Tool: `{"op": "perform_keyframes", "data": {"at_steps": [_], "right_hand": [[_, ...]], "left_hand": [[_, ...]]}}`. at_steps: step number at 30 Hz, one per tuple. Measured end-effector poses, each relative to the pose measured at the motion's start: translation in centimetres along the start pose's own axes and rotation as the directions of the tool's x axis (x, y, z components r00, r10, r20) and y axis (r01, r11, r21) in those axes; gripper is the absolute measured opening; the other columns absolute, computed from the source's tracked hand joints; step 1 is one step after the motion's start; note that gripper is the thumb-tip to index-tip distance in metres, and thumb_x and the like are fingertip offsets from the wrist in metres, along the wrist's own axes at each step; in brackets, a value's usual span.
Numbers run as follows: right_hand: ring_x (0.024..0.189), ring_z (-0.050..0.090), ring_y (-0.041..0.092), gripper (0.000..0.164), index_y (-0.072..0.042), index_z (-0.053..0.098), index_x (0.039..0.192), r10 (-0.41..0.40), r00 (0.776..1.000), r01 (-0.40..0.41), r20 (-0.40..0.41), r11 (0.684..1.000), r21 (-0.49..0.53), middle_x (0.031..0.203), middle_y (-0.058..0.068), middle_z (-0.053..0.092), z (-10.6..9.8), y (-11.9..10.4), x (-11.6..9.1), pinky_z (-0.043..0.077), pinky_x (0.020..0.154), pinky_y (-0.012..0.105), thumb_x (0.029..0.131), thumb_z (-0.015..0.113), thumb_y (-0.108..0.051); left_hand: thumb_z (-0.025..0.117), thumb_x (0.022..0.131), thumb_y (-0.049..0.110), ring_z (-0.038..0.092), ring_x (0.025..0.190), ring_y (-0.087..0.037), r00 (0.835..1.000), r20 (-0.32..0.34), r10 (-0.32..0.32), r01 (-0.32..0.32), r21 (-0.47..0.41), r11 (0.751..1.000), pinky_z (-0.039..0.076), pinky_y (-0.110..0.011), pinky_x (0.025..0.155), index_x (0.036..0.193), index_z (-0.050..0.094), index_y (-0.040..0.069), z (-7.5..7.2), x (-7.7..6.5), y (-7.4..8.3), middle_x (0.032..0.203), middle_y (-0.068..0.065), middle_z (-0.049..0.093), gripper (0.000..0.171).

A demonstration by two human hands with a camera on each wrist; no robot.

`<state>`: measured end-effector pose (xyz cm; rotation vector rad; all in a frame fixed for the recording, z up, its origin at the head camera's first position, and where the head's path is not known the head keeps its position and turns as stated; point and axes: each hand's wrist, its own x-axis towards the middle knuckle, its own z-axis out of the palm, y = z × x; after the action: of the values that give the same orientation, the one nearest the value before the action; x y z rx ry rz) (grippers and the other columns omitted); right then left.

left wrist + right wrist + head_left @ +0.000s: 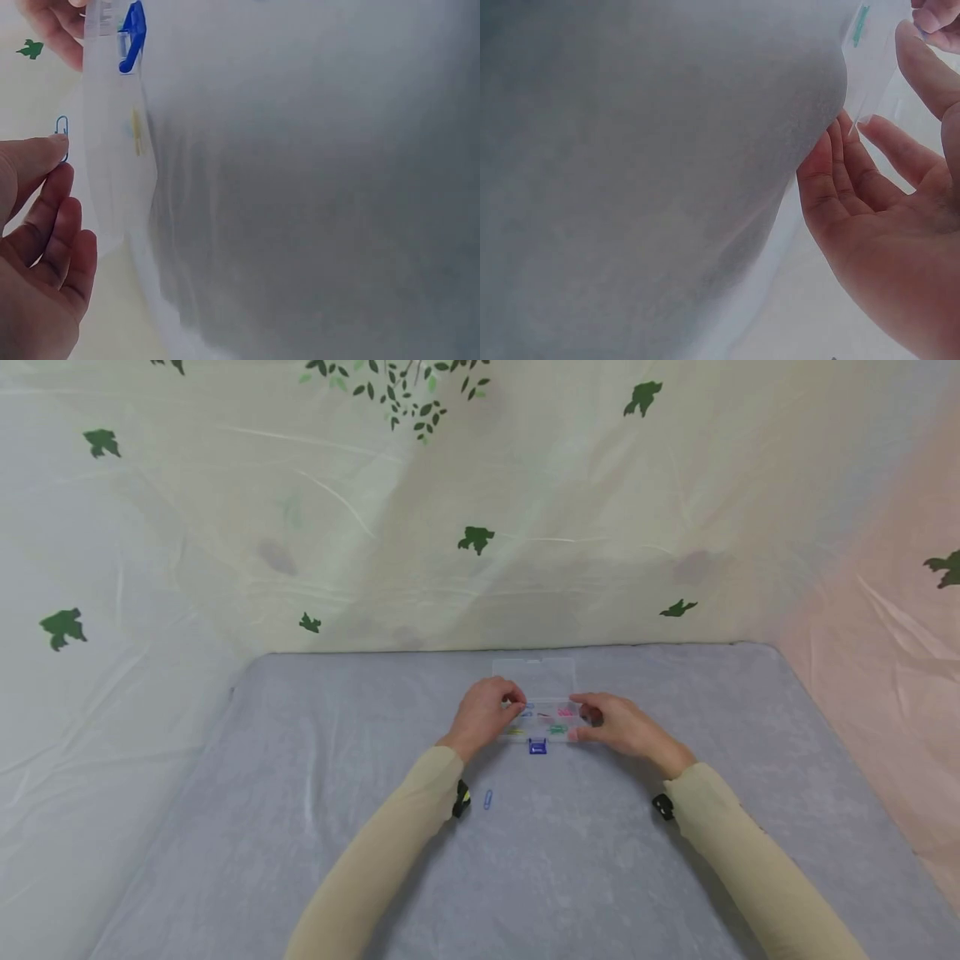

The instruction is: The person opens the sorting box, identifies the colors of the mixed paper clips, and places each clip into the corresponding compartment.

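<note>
A clear plastic compartment box (534,732) lies on the table with its lid (534,674) tipped open at the back and a blue latch (537,747) in front. Over its left side, my left hand (483,714) pinches a blue paper clip (63,127) between thumb and forefinger. My right hand (618,725) grips the box's right edge between thumb and fingers. Inside, pink clips (566,712) lie back right, green clips (557,728) front right, and a yellow clip (136,131) front left. Blue clips at the back left are partly hidden by my left hand.
Another blue paper clip (487,799) lies on the grey cloth-covered table (555,860), in front of the box and beside my left wrist. A pale curtain (390,593) with green bird shapes hangs behind the table's back edge and along its sides.
</note>
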<state>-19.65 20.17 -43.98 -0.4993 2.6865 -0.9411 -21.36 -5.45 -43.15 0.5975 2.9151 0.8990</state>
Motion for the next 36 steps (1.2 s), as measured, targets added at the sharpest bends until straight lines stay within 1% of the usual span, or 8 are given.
{"op": "perform_keyframes", "data": {"at_steps": [5,12,20,24,28,31,36], "right_hand": [[0.098,0.055,0.024,0.069,0.002,0.054,0.147,-0.006,1.0,0.006,-0.003,1.0,0.001,0.11,0.009,0.064,0.1,0.1,0.0,0.047,0.087,0.042,0.091,0.082,-0.029],[0.099,0.055,0.024,0.069,0.002,0.054,0.147,-0.002,1.0,0.002,0.001,1.0,0.014,0.11,0.009,0.064,0.1,-0.1,0.0,0.047,0.088,0.042,0.091,0.082,-0.028],[0.099,0.055,0.025,0.069,0.002,0.053,0.148,-0.003,1.0,0.003,0.003,1.0,0.024,0.11,0.009,0.064,0.1,-0.1,0.0,0.047,0.089,0.043,0.092,0.082,-0.028],[0.099,0.055,0.025,0.069,0.002,0.053,0.148,-0.005,1.0,0.005,0.001,1.0,0.023,0.11,0.009,0.064,0.1,0.0,0.0,0.047,0.089,0.043,0.092,0.081,-0.028],[0.099,0.055,0.025,0.07,0.003,0.053,0.147,-0.005,1.0,0.005,0.0,1.0,0.019,0.11,0.01,0.064,0.1,0.1,0.0,0.046,0.089,0.043,0.092,0.081,-0.029],[0.1,0.055,0.025,0.07,0.003,0.053,0.148,-0.001,1.0,0.001,0.001,1.0,0.023,0.11,0.01,0.064,0.0,0.0,0.0,0.046,0.089,0.043,0.092,0.081,-0.03],[0.1,0.055,0.026,0.071,0.003,0.053,0.148,0.001,1.0,-0.001,0.003,1.0,0.025,0.112,0.01,0.064,-0.1,0.0,0.0,0.046,0.09,0.044,0.092,0.081,-0.029]], "left_hand": [[0.073,0.098,0.015,0.064,0.104,-0.022,1.0,0.006,-0.01,0.01,0.015,1.0,0.052,-0.039,0.096,0.103,0.079,0.011,0.4,0.2,-0.1,0.105,-0.004,0.073,0.009],[0.074,0.097,0.012,0.065,0.106,-0.024,1.0,0.008,0.003,-0.003,0.031,1.0,0.05,-0.04,0.1,0.102,0.081,0.01,0.6,0.3,-0.3,0.104,-0.005,0.073,0.008],[0.074,0.097,0.015,0.066,0.105,-0.023,1.0,0.005,-0.004,0.004,0.035,0.999,0.052,-0.038,0.097,0.108,0.081,0.009,0.6,0.2,-0.5,0.106,-0.005,0.073,0.014],[0.073,0.098,0.016,0.066,0.105,-0.022,1.0,-0.011,0.011,-0.011,-0.002,1.0,0.052,-0.038,0.097,0.114,0.08,0.009,0.4,0.0,-0.5,0.109,-0.005,0.074,0.018],[0.072,0.098,0.015,0.067,0.105,-0.022,0.999,-0.037,0.033,-0.036,-0.059,0.998,0.053,-0.039,0.097,0.122,0.075,0.009,0.1,-0.4,-0.4,0.11,-0.006,0.074,0.024],[0.072,0.099,0.016,0.067,0.105,-0.022,0.998,-0.048,0.041,-0.046,-0.088,0.995,0.053,-0.039,0.097,0.124,0.073,0.009,-0.1,-0.7,-0.4,0.111,-0.007,0.074,0.027],[0.072,0.099,0.018,0.066,0.111,-0.023,0.998,-0.035,0.048,-0.052,-0.123,0.991,0.053,-0.04,0.1,0.125,0.072,0.008,-0.7,-1.4,-0.3,0.119,-0.007,0.073,0.028]]}}
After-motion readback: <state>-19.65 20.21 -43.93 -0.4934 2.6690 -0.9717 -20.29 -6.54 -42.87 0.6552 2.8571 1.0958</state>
